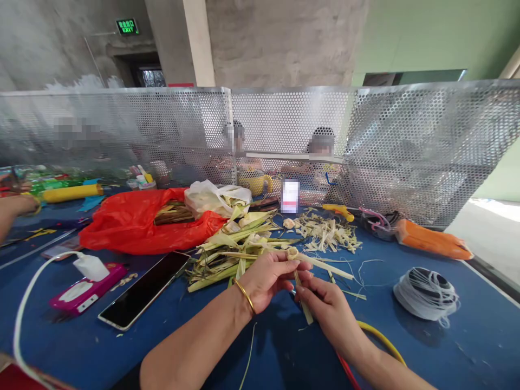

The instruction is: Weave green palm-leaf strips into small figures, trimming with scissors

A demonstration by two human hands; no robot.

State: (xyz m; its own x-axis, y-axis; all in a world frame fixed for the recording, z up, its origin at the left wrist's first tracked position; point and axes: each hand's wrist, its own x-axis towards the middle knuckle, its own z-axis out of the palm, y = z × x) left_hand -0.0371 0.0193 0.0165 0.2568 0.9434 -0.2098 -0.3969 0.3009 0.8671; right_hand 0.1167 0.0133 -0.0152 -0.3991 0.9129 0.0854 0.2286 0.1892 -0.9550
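My left hand (266, 277), with a gold bangle on its wrist, is closed in a pinch on a pale palm-leaf strip (325, 266) that has a small rolled bud at its near end. My right hand (327, 304) is closed on a second narrow strip (304, 310) that hangs down from the bud. Both hands are above the blue table (467, 346), just in front of a heap of green and yellow leaf strips (231, 252).
A red plastic bag (130, 225) with leaves and a white bag (211, 197) lie behind the heap. A phone (144, 290), a pink power bank (83, 292) with white cable, a coil of white thread (426, 292), leaf scraps (329, 233) and orange tools (433, 241) are around. A perforated metal screen (385, 135) has people behind it. Another person's arm (14, 208) is at far left.
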